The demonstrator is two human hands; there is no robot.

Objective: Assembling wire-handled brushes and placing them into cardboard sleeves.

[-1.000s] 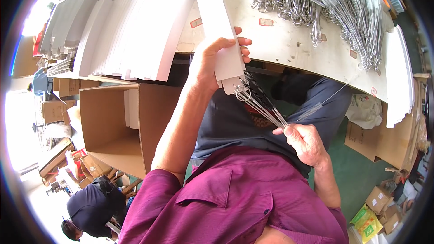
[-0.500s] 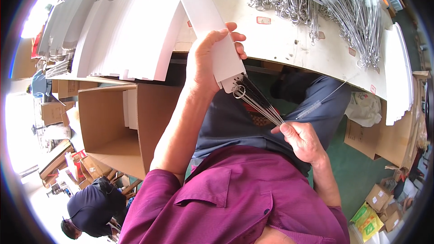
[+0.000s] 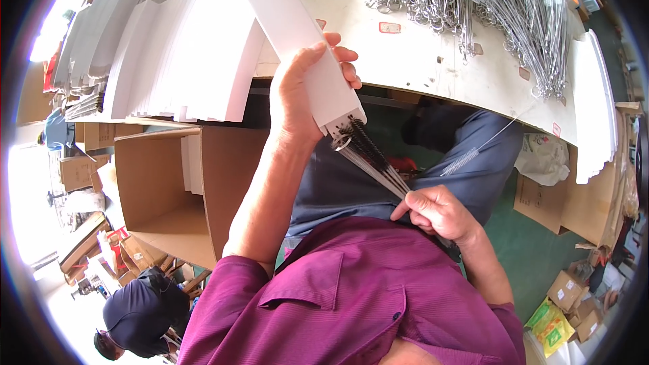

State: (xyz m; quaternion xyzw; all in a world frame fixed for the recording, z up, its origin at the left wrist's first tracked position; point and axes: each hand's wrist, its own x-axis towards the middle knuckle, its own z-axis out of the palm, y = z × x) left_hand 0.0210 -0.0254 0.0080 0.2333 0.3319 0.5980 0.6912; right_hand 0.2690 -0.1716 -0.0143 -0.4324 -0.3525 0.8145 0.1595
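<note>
My left hand (image 3: 297, 88) is wrapped round a long, narrow white cardboard box (image 3: 331, 91), tilted so that its lower end faces me. That end gapes, with a small flap beside it. Wire-handled brushes (image 3: 375, 165), some with black bristles, have their upper ends in the box's mouth. Lower down, my right hand (image 3: 439, 213) pinches the bundle's wire ends between thumb and fingers. How many brushes it grips I cannot tell. A single wire brush with pale bristles (image 3: 461, 162) lies across my right thigh, its thin wire reaching toward the table edge.
On the table (image 3: 405, 61), flat white boxes (image 3: 182, 47) stand stacked at left. Metal brushes (image 3: 534, 34) are heaped at the far right, beside more white boxes (image 3: 595, 108). An open brown carton (image 3: 159, 189) stands below at left. A co-worker (image 3: 145, 311) bends over at the lower left.
The white box and my left hand have shifted slightly left. My right hand has moved left with the wire ends, and the brushes' upper ends sit a little further into the box.
</note>
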